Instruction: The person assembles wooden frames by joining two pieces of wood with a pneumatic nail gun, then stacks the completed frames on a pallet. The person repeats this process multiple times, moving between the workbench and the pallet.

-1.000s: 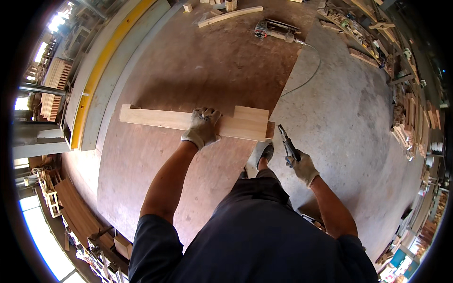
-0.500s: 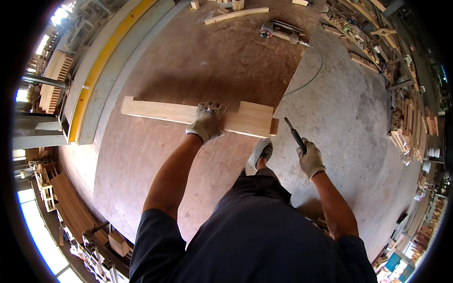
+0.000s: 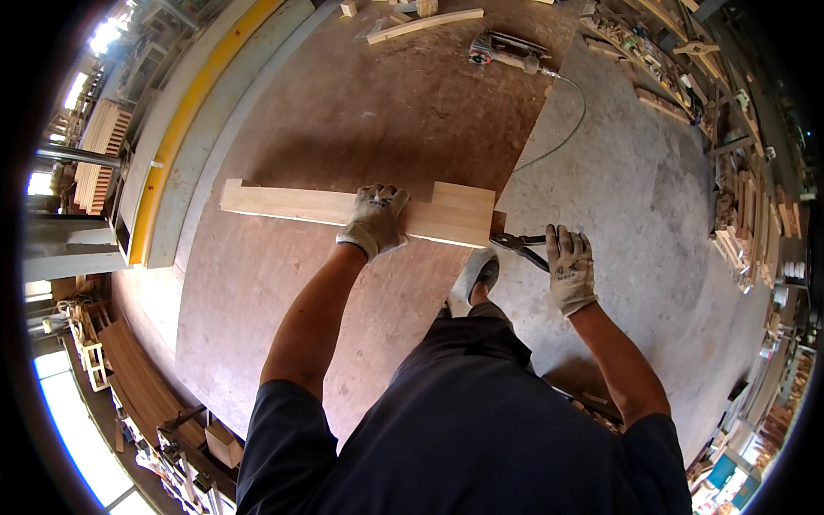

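Observation:
A long pale wooden piece (image 3: 292,202) lies crosswise over the brown board surface, with a wider block-like part at its right end. My left hand (image 3: 375,221), in a light work glove, grips it near the middle from above, fingers curled over the far edge. My right hand (image 3: 571,270), gloved too, holds dark pliers (image 3: 519,244) by the handles, which are spread apart. The pliers' head is at the right end of the wooden piece, beside a small darker wooden end. Whether the jaws bite on anything is too small to tell.
A nail gun-like air tool (image 3: 508,53) with a thin hose (image 3: 584,112) lies at the far edge of the brown board (image 3: 378,129). A curved wooden strip (image 3: 425,26) and offcuts lie beyond. Stacked wood (image 3: 747,219) stands right; a yellow-striped beam (image 3: 184,112) runs left.
The pliers have moved left to the wooden piece's right end, and their handles have opened from together to apart. My left hand keeps its hold in nearly the same place.

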Tool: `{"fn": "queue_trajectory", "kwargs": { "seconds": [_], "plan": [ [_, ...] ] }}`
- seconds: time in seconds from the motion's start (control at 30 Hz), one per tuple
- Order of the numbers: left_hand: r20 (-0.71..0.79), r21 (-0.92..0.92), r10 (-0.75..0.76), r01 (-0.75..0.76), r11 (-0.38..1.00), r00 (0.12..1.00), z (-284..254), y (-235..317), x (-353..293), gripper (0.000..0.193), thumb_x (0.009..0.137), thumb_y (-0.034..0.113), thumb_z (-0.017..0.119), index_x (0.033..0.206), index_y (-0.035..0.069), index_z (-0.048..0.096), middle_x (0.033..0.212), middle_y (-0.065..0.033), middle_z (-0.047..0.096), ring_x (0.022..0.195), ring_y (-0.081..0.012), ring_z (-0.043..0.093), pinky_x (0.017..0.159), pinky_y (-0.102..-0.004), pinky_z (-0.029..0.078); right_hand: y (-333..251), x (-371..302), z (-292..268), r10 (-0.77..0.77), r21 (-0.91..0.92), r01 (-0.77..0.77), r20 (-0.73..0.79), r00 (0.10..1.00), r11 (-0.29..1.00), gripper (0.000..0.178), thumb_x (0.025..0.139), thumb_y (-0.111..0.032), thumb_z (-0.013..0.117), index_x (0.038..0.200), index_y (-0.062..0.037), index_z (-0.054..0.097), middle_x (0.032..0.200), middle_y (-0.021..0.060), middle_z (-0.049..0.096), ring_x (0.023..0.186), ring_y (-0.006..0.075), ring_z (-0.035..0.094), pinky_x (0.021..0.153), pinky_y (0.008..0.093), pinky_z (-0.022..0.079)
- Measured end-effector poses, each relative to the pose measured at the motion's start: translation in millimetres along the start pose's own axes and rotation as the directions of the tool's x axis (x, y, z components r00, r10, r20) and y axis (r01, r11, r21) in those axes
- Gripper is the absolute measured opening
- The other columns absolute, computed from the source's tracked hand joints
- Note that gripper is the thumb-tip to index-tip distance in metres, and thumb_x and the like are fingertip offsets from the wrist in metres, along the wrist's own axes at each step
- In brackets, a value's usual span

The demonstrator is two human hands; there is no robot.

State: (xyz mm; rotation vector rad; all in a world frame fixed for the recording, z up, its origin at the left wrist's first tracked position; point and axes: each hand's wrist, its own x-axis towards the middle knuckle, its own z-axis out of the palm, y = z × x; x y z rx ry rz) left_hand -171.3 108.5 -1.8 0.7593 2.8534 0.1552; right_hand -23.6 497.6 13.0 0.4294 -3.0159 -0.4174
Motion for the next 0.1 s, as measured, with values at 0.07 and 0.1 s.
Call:
{"fn": "queue_trajectory", "kwargs": {
  "seconds": [0.07, 0.1],
  "plan": [
    [0.003, 0.002, 0.001, -0.001, 1.000, 1.000, 1.0, 0.0, 0.6, 0.074, 0.064, 0.037, 0.089, 0.129, 0.015, 0.060, 0.133, -0.0115, 0.059, 0.130, -0.0342, 0.051, 0.112, -0.0507, 0.036, 1.7, 1.0, 5.6, -0.017, -0.010, 0.017, 0.009, 1.000, 1.000, 0.066, 0.090, -0.014, 0.059, 0.153, -0.0016, 0.043, 0.147, 0.0178, 0.051, 0.130, 0.0334, 0.052, 0.116, 0.0508, 0.036],
    [0.004, 0.002, 0.003, -0.003, 1.000, 1.000, -0.6, 1.2, 1.1, 0.074, 0.064, 0.037, 0.089, 0.129, 0.015, 0.060, 0.133, -0.0115, 0.059, 0.130, -0.0341, 0.051, 0.112, -0.0507, 0.036, 2.3, 0.8, 9.6, -0.023, -0.015, 0.023, 0.015, 1.000, 1.000, 0.067, 0.090, -0.014, 0.060, 0.154, -0.0017, 0.042, 0.148, 0.0179, 0.050, 0.130, 0.0335, 0.051, 0.117, 0.0506, 0.036]
  ]
}}
